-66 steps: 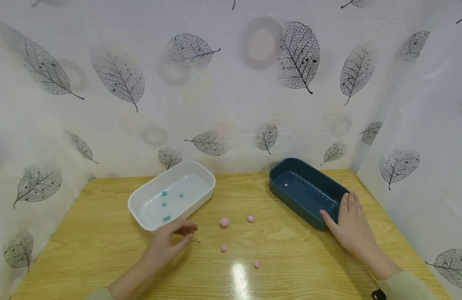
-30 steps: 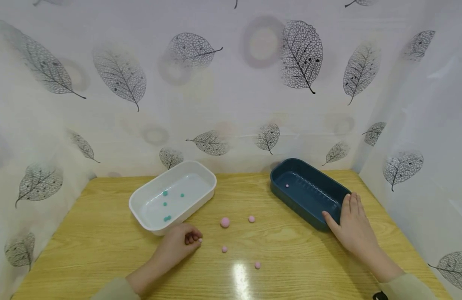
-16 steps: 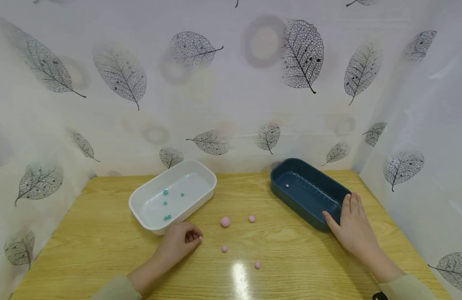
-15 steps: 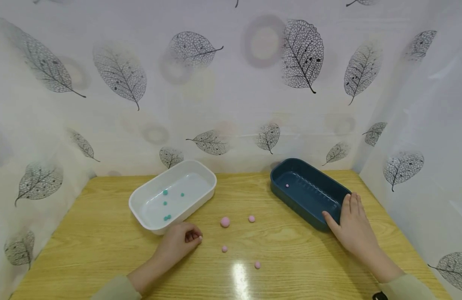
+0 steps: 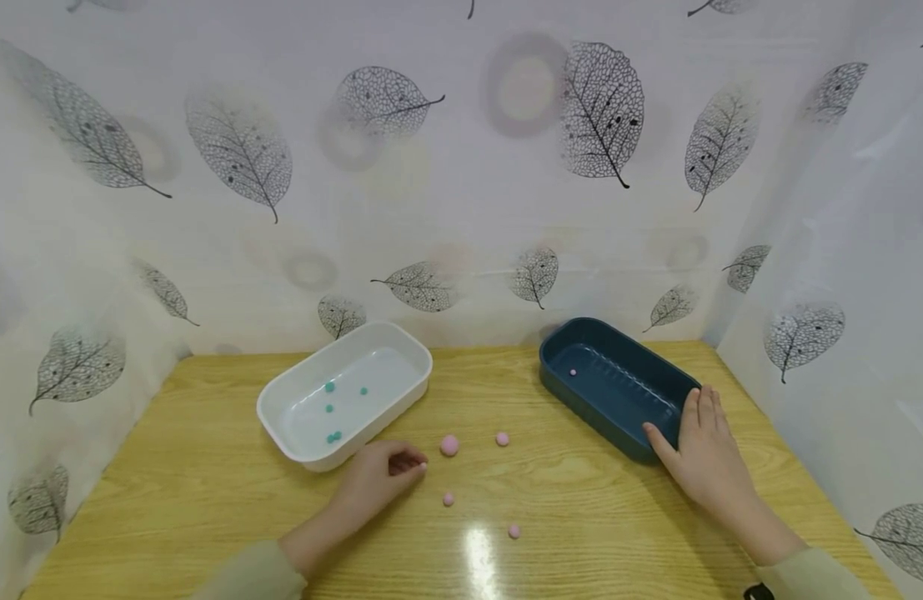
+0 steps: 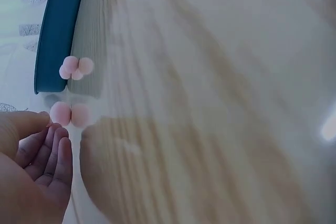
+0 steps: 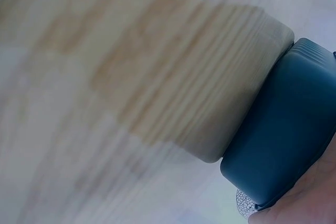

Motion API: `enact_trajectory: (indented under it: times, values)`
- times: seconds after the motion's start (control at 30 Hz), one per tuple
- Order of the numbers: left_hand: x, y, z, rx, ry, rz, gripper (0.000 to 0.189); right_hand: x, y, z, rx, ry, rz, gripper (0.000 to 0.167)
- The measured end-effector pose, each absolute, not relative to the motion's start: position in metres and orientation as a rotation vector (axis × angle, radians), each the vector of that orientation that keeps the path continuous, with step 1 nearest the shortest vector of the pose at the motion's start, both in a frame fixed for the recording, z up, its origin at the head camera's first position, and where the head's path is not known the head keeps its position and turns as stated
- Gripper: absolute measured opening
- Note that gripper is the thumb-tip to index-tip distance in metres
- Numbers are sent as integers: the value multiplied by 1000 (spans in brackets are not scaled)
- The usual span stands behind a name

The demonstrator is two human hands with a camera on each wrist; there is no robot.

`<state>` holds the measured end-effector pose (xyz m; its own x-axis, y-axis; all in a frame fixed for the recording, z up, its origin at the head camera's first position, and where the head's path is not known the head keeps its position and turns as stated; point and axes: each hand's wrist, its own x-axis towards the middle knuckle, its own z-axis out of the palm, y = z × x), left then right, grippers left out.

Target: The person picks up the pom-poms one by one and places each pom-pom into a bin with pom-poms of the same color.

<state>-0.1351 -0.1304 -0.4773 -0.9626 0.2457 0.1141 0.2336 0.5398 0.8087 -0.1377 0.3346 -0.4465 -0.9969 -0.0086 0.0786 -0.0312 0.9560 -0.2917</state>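
Observation:
In the head view my left hand [image 5: 378, 483] pinches a tiny pink ball [image 5: 423, 467] between thumb and index finger, just above the table. The other fingers curl loosely behind. Nearest to it are a larger pink ball [image 5: 449, 446] and a small pink one [image 5: 448, 499]. In the left wrist view the thumb and index fingertips meet beside the larger ball. My right hand [image 5: 704, 454] rests on the near right end of a dark blue rectangular dish [image 5: 596, 412], fingers straight and thumb spread over the rim. One small pink ball [image 5: 573, 372] lies inside that dish.
A white rectangular dish [image 5: 269, 427] with several green balls [image 5: 329, 408] stands beyond my left hand. More pink balls lie on the wooden table [image 5: 168, 500]: one farther back [image 5: 502, 439], one nearer the front [image 5: 514, 531]. A leaf-patterned curtain [image 5: 461, 192] encloses the back and sides.
My left hand reached down, took the tiny pink ball between thumb and index finger, and has since moved slightly right and away from me with it. The right hand stays on the dark blue dish.

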Motion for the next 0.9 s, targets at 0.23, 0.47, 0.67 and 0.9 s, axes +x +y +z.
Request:
enact_trajectory:
  times: [0.23, 0.47, 0.67, 0.9]
  values:
    - [-139, -110, -477, 400, 2629, 1565, 7, -138, 335, -447, 30, -3027, 441, 103]
    - [-146, -87, -476, 409, 2594, 1642, 8, -138, 336, -449, 32, -3018, 449, 103]
    - [-154, -69, -471, 397, 2576, 1655, 7, -139, 337, -450, 34, -3007, 457, 102]
    - [-164, -50, -466, 400, 2532, 1677, 8, -139, 337, -450, 38, -2997, 445, 102]
